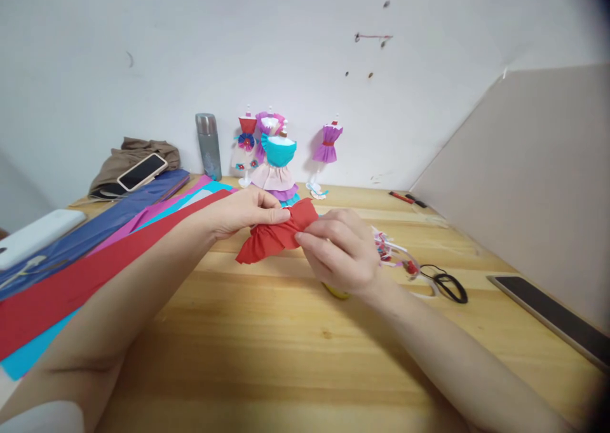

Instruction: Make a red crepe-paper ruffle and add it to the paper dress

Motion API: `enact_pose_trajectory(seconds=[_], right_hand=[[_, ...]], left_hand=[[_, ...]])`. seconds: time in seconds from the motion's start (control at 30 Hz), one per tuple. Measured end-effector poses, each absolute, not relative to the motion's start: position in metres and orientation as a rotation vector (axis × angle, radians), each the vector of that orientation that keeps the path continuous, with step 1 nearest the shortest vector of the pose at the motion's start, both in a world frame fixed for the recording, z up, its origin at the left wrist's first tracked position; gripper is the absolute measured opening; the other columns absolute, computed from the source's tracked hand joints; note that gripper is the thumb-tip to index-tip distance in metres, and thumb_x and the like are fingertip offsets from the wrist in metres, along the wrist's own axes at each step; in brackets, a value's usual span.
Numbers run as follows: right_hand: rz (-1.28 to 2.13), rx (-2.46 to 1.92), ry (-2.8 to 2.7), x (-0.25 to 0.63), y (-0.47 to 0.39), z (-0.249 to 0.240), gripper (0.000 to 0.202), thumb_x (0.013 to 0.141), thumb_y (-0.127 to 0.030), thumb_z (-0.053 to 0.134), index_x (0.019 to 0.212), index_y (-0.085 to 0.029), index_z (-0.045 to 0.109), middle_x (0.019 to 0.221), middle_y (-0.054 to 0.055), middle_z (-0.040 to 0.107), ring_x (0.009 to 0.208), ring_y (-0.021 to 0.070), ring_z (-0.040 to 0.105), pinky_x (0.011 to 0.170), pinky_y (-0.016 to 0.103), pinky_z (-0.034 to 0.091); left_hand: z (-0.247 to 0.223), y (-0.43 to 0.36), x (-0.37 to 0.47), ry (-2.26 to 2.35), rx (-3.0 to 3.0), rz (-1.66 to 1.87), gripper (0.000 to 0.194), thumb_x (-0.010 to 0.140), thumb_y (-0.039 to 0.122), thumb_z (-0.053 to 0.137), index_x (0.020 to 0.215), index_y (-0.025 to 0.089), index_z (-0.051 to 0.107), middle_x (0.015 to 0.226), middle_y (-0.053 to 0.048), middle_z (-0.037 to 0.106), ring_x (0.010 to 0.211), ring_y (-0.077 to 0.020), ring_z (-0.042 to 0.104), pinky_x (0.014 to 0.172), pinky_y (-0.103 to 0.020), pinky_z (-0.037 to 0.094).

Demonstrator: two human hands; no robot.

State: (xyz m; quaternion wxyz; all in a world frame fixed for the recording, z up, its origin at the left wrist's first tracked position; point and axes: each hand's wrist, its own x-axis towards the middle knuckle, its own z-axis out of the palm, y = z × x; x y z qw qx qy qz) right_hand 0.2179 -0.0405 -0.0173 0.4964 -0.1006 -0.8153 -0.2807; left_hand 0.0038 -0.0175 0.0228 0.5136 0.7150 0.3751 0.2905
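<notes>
A wooden table [229, 344] spans the lower frame. Both forearms reach in from the bottom corners to the centre. The left hand [248, 210] pinches the gathered red crepe paper [281, 233] between thumb and curled fingers; the right hand [340, 248], fingers bent nearly closed, grips its right side. The paper hangs between the fingertips, fanning lower left.

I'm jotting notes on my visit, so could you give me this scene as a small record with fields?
left hand: pinches the red gathered piece near its top; hand itself
right hand: fingertips at the piece's right side
behind: grey bottle; small stands wearing colourful dresses, one with a teal top
left side: long red sheet; phone on brown cloth
surface: wooden tabletop
</notes>
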Motion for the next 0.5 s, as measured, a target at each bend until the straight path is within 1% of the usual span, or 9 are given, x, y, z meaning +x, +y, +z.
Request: enact_pose_trajectory(seconds=[0.1,0.2,0.27,0.33,0.37,0.43,0.5], right_hand=[[-0.710,-0.168,-1.983,0.219,-0.042,-0.018,0.018,0.092,-0.007,0.060,0.089,-0.023,0.066,0.079,0.003,0.071,0.073,0.0162,0.062,0.062,0.031,0.051],[-0.730,-0.092,-1.996,0.219,-0.043,-0.022,0.017,0.088,-0.007,0.063,0.098,-0.021,0.067,0.089,0.006,0.071,0.081,0.0183,0.064,0.065,0.032,0.055],[-0.699,-0.124,-1.954,0.217,-0.043,-0.026,0.016,0.089,-0.016,0.066,0.104,-0.021,0.066,0.096,0.008,0.069,0.085,0.0199,0.065,0.068,0.034,0.057],[-0.673,-0.229,-1.909,0.213,-0.042,-0.030,0.019,0.091,-0.024,0.068,0.110,-0.023,0.063,0.101,0.008,0.067,0.090,0.0212,0.065,0.074,0.037,0.058],[-0.676,-0.274,-1.895,0.212,-0.041,-0.032,0.021,0.092,-0.023,0.067,0.112,-0.023,0.062,0.103,0.008,0.067,0.091,0.0212,0.065,0.075,0.038,0.058],[-0.688,-0.309,-1.881,0.209,-0.039,-0.035,0.026,0.091,-0.013,0.066,0.113,-0.024,0.061,0.103,0.007,0.069,0.089,0.0199,0.065,0.073,0.036,0.057],[-0.673,-0.265,-1.880,0.210,-0.039,-0.035,0.029,0.088,-0.004,0.063,0.110,-0.022,0.061,0.100,0.006,0.070,0.084,0.0186,0.065,0.069,0.034,0.055]], left_hand=[[0.023,-0.017,0.002,0.888,1.713,0.696,0.044,0.072,0.052,0.079,0.061,0.014,0.060,0.058,0.002,0.051,0.056,-0.0088,0.043,0.055,-0.024,0.032],[0.023,-0.016,0.002,0.876,1.702,0.703,0.043,0.072,0.050,0.079,0.060,0.014,0.060,0.058,0.002,0.052,0.057,-0.0090,0.045,0.056,-0.024,0.033],[0.023,-0.016,0.001,0.850,1.691,0.714,0.044,0.071,0.050,0.080,0.059,0.014,0.059,0.058,0.001,0.053,0.057,-0.0090,0.046,0.057,-0.024,0.034],[0.023,-0.015,0.000,0.831,1.678,0.719,0.044,0.070,0.051,0.081,0.060,0.013,0.060,0.058,0.001,0.054,0.057,-0.0089,0.046,0.056,-0.023,0.034],[0.023,-0.015,0.000,0.827,1.674,0.716,0.044,0.070,0.051,0.081,0.061,0.013,0.061,0.058,0.002,0.054,0.056,-0.0088,0.046,0.056,-0.023,0.034],[0.022,-0.014,0.000,0.828,1.678,0.706,0.044,0.070,0.051,0.082,0.062,0.013,0.062,0.058,0.002,0.053,0.056,-0.0082,0.044,0.056,-0.023,0.034],[0.020,-0.013,-0.001,0.825,1.687,0.693,0.043,0.070,0.050,0.082,0.062,0.014,0.061,0.058,0.003,0.052,0.055,-0.0079,0.044,0.056,-0.023,0.035]])
